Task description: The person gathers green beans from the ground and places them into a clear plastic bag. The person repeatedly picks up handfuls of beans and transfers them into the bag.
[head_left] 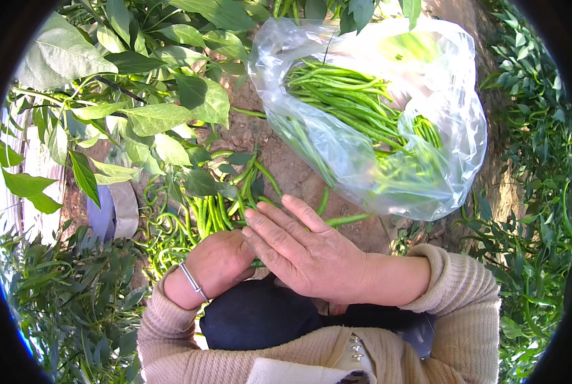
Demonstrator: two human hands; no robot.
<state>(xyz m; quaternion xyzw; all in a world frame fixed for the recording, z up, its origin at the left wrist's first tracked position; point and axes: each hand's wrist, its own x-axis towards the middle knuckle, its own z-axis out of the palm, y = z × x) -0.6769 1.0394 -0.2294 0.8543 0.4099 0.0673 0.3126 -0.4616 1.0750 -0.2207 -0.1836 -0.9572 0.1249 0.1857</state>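
Observation:
My left hand [221, 261], with a metal bangle at its wrist, is curled around a bunch of long green chili peppers [211, 213]. Its fingers are mostly hidden from above. The peppers stick out past the knuckles, roughly side by side. Flat and stretched out, my right hand [305, 249] lies across the left hand's thumb side, its fingers slightly fanned beside the bunch. More loose peppers [171, 230] lie on the ground beyond the left hand. Ahead to the right, a clear plastic bag [439, 192] lies open, with long green peppers [343, 101] in aligned bunches inside.
Leafy pepper plants [156, 115] crowd the left side and overhang the bag's top edge. Another row of plants [530, 240] runs along the right. Bare soil [295, 163] shows between the loose peppers and the bag. My dark-clad knee [257, 314] is beneath the hands.

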